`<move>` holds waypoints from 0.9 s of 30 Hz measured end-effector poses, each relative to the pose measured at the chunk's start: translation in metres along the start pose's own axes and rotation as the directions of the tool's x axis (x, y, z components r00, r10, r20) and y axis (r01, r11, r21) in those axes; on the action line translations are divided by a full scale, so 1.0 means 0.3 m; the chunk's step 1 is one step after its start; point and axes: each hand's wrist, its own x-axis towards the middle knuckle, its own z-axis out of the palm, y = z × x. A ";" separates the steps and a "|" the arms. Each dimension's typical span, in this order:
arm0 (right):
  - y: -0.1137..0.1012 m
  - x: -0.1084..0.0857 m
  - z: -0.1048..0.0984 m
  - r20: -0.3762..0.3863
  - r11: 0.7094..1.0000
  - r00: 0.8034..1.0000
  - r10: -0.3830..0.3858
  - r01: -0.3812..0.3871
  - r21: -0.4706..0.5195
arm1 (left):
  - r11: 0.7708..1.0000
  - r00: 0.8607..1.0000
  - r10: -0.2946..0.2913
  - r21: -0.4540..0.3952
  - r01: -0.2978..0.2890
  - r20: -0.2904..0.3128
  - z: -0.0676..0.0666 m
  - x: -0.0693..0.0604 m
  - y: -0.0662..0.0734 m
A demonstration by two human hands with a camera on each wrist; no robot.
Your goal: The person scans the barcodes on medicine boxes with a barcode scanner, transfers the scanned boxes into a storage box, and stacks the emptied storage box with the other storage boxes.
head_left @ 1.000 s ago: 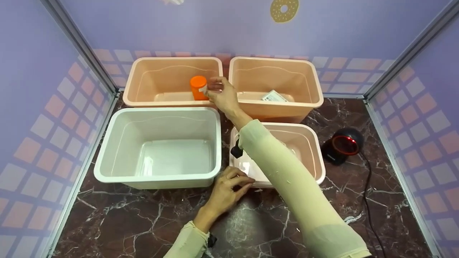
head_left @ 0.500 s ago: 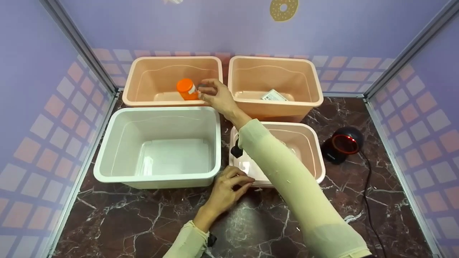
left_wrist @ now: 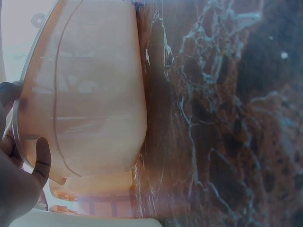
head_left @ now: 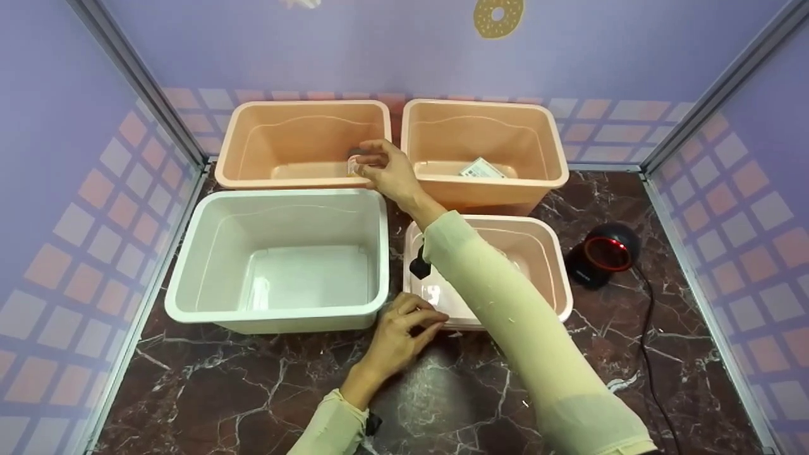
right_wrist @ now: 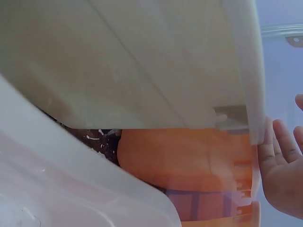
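In the head view my right hand (head_left: 393,179) reaches over the front right corner of the back left peach bin (head_left: 303,109). Its fingers look extended in the right wrist view. Beside the fingertips shows a small dark-topped object with a pale body (head_left: 352,165); whether the fingers touch it I cannot tell. No orange bottle is visible now. My left hand (head_left: 397,332) grips the near left rim of the pale pink bin (head_left: 565,297) at front right. In the left wrist view, the left thumb (left_wrist: 43,158) presses that bin's outer wall.
A white bin (head_left: 278,314) stands at front left. Inside the back right peach bin (head_left: 486,107) lies a white box (head_left: 481,169). A black scanner (head_left: 605,253) with a red glow and a cable stands at right on the dark marbled table (head_left: 240,392). Purple panels (head_left: 379,50) enclose the space.
The orange-capped bottle by my right fingertips tipped leftward into the back left bin, then went out of sight. A dark-topped object now shows there. My left hand has stayed on the rim.
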 end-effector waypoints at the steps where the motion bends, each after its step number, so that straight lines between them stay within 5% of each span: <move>1: 0.002 0.000 -0.003 -0.006 1.000 1.000 0.000 0.000 -0.004 | 1.000 1.000 0.002 0.000 -0.002 0.000 0.000 0.000 0.001; 27: -0.003 -0.095 -0.129 0.013 0.994 0.998 -0.062 0.063 -0.089 | 1.000 1.000 0.008 0.012 -0.008 -0.008 0.003 0.003 -0.001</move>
